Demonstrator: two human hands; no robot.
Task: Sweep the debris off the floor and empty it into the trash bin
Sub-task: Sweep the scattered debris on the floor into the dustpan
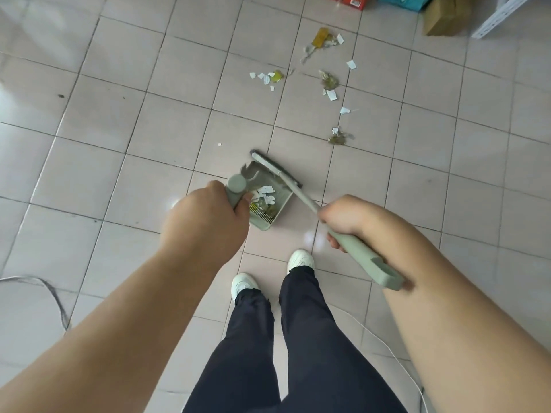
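I am gripping the dustpan (pixel 264 204) handle with my left hand (pixel 205 217) and the broom (pixel 298 186) shaft with my right hand (pixel 343 220), judging the debris (pixel 328 81) lying ahead on the floor (pixel 119 114) light, flimsy and likely to scatter.

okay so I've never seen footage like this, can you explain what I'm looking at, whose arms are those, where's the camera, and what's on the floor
There is no machine here. A person wears one camera on the head, looking down, so you see their own arms, legs and white shoes. The left hand grips the upright handle of a green dustpan, which already holds paper scraps. The right hand grips the handle of a matching broom, its brush head lying at the pan's mouth. On the tiled floor ahead, more debris lies scattered: white paper bits, yellow wrappers and brownish clumps. Boxes sit at the top edge. No trash bin is visible.
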